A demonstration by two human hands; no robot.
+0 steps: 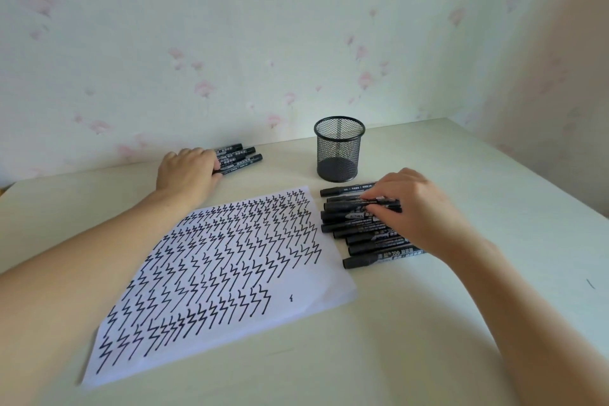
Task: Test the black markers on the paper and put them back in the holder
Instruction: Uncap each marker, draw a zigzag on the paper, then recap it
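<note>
Head view, cream table against floral wallpaper, left hand curled over three markers, right hand pinching a marker.

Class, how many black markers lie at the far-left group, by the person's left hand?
3 show: a back marker, a middle marker and a front marker, side by side near the wall. The left hand covers their left ends, so more may be hidden beneath.

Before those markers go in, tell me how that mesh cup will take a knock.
The mesh cup looks empty and thin-walled, so probably light and easy to slide. It stands taller than its base is wide, so a bump near the rim might tip it; once down, its round side would likely roll.
</note>
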